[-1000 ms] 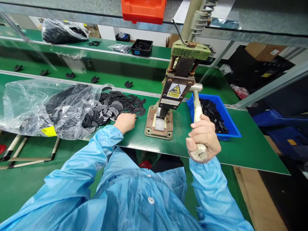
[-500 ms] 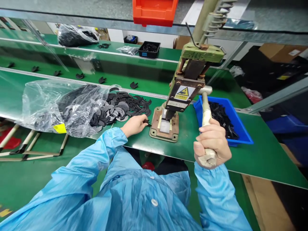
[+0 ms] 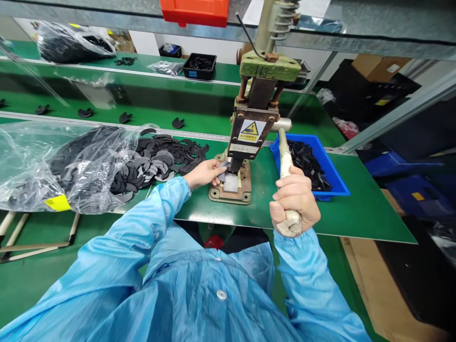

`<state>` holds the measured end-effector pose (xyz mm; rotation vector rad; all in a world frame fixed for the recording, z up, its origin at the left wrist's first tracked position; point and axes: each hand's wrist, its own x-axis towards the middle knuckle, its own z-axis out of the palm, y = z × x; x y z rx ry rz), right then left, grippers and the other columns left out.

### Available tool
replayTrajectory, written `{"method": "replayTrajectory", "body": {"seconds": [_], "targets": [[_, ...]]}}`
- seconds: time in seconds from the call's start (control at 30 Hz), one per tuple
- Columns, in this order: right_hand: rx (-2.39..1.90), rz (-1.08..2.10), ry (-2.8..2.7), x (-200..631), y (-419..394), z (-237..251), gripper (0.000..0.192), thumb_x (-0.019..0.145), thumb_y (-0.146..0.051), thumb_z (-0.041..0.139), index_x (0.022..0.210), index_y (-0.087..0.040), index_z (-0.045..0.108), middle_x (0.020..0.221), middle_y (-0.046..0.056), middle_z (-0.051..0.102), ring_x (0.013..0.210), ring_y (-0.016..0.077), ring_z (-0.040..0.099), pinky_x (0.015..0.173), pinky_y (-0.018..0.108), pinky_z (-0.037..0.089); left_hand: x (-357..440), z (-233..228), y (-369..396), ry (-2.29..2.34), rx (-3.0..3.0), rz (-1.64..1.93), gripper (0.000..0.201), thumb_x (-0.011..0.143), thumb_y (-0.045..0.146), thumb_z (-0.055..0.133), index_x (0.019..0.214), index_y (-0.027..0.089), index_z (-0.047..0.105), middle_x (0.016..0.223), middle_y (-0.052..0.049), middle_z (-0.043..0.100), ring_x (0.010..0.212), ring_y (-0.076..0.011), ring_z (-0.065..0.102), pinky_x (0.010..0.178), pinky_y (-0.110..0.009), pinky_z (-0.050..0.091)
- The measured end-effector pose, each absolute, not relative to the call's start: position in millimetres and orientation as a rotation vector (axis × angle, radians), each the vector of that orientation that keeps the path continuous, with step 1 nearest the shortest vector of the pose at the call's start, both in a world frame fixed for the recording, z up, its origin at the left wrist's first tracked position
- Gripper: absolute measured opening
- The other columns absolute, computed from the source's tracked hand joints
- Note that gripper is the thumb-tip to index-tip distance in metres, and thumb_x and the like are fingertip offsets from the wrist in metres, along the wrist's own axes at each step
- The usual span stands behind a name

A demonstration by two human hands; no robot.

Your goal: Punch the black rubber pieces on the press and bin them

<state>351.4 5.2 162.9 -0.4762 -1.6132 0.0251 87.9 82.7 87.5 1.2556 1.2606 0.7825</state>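
The right hand is clenched around the press lever. The left hand pinches a black part at the press base, near the worktop front edge; bare green surface lies rightward.

Surface: green bench
Landmark: hand press
Left of press: black parts pile, plastic bag
Right of press: blue bin
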Motion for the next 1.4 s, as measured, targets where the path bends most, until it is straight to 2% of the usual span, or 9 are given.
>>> {"method": "replayTrajectory", "body": {"seconds": [0.17,0.3,0.5,0.7,0.97,1.07,1.17,1.3,1.4], "targets": [[-0.473,0.035,-1.620,351,3,166,0.024,0.085,-0.033,0.075,0.070,-0.027,0.058,0.066,-0.006,0.063,0.083,0.0191,0.070,0.108,0.059,0.059,101,90,97,1.272,1.224,0.709,0.034,0.098,0.042,0.078,0.091,0.020,0.053,0.056,0.001,0.066,0.046,-0.0141,0.067,0.046,-0.020,0.050],[-0.490,0.032,-1.611,350,2,166,0.025,0.086,-0.036,0.074,0.071,-0.028,0.057,0.065,-0.006,0.062,0.082,0.0192,0.070,0.107,0.058,0.060,102,98,104,1.268,1.239,0.640,0.030,0.092,0.038,0.084,0.094,0.019,0.061,0.061,0.000,0.068,0.047,-0.0138,0.067,0.045,-0.021,0.049],[-0.533,0.020,-1.582,348,1,164,0.026,0.087,-0.038,0.072,0.071,-0.028,0.055,0.063,-0.006,0.060,0.079,0.0195,0.070,0.105,0.060,0.060,107,105,110,1.375,1.205,0.506,0.029,0.087,0.037,0.088,0.099,0.018,0.069,0.052,0.000,0.064,0.043,-0.0171,0.064,0.043,-0.023,0.046],[-0.502,0.056,-1.582,349,0,166,0.024,0.085,-0.034,0.074,0.070,-0.027,0.057,0.064,-0.006,0.062,0.080,0.0194,0.070,0.106,0.060,0.059,119,113,96,1.453,1.256,0.534,0.022,0.097,0.032,0.074,0.112,0.018,0.067,0.055,0.000,0.064,0.044,-0.0172,0.062,0.047,-0.026,0.047],[-0.524,0.069,-1.634,354,-2,168,0.020,0.086,-0.031,0.077,0.073,-0.027,0.062,0.069,-0.005,0.066,0.083,0.0189,0.070,0.111,0.058,0.058,81,100,63,1.339,1.948,0.754,0.023,0.101,0.040,0.062,0.109,0.019,0.070,0.095,-0.007,0.076,0.081,-0.0195,0.071,0.075,-0.031,0.057],[-0.518,0.080,-1.623,353,-2,168,0.020,0.087,-0.031,0.077,0.074,-0.026,0.062,0.069,-0.006,0.065,0.085,0.0177,0.070,0.113,0.057,0.057,33,94,83,1.699,2.123,0.708,0.021,0.100,0.036,0.062,0.106,0.019,0.074,0.106,-0.009,0.075,0.098,-0.0242,0.071,0.092,-0.037,0.056],[-0.505,0.084,-1.604,352,-2,168,0.022,0.087,-0.030,0.077,0.073,-0.025,0.061,0.069,-0.005,0.065,0.085,0.0172,0.070,0.112,0.057,0.057,2,85,103,1.912,2.300,0.467,0.030,0.097,0.043,0.068,0.112,0.019,0.076,0.114,-0.013,0.072,0.114,-0.0306,0.066,0.104,-0.042,0.052],[-0.501,0.080,-1.604,351,-1,167,0.021,0.087,-0.030,0.076,0.073,-0.025,0.062,0.069,-0.005,0.065,0.084,0.0179,0.069,0.111,0.058,0.058,4,73,110,1.947,2.465,0.234,0.047,0.095,0.058,0.070,0.121,0.019,0.076,0.126,-0.016,0.066,0.121,-0.0358,0.061,0.101,-0.046,0.051],[-0.494,0.076,-1.609,352,0,167,0.019,0.086,-0.029,0.076,0.074,-0.025,0.063,0.069,-0.005,0.065,0.084,0.0183,0.069,0.111,0.059,0.057,17,69,110,1.977,2.481,0.175,0.047,0.095,0.057,0.071,0.119,0.017,0.076,0.130,-0.018,0.065,0.123,-0.0376,0.059,0.097,-0.047,0.049]]}}
